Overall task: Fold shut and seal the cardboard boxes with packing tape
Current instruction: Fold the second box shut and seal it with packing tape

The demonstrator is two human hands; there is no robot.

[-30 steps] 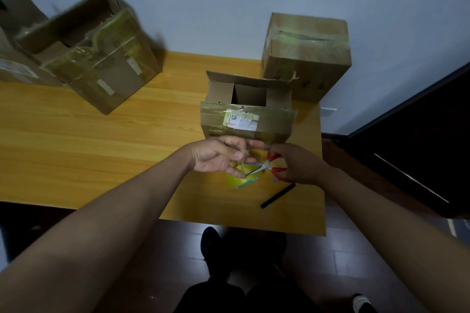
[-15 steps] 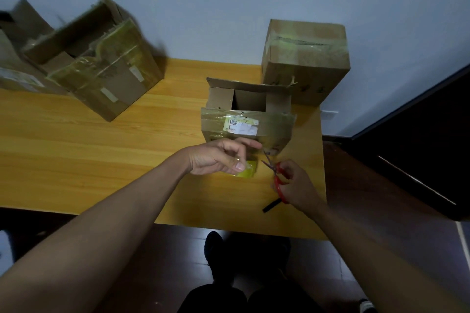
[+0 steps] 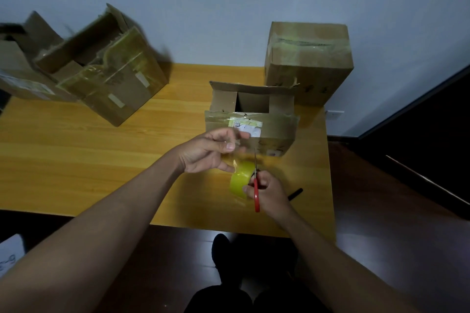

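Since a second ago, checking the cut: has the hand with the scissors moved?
Yes. The right hand with the scissors drew back from the open box toward the table's near edge.

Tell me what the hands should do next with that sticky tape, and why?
Probably snip. The left hand pinches a strip pulled up from the yellow tape roll, and the right hand holds red scissors pointing up at it. The open box behind waits for tape.
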